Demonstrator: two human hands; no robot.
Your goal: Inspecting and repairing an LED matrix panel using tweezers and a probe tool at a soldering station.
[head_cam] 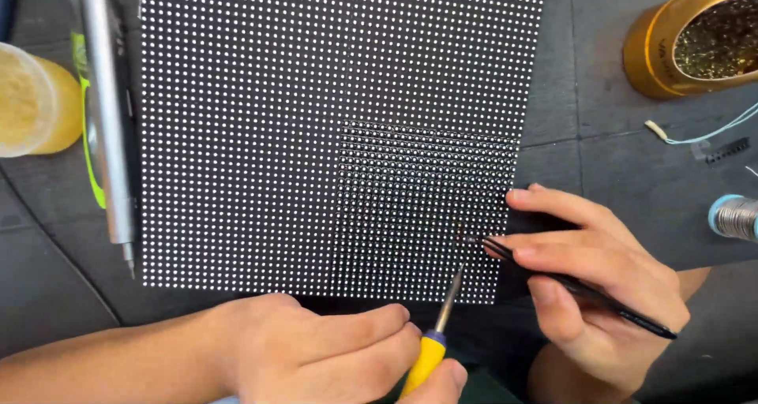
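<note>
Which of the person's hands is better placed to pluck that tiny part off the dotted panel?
The right hand, probably: its black tweezers already point at the spot on the dotted panel, while the left hand holds the yellow-handled iron.

The panel (316, 136) is matt black, studded with small glossy white beads. The iron (430, 349) in the left hand (316, 349) has a smooth yellow plastic grip and a dull metal tip. The tweezers (568, 282) in the right hand (600, 286) are matt black. The surface (632, 167) looks dark, matt, rubbery. The pot (671, 49) is glossy gold metal.
</note>
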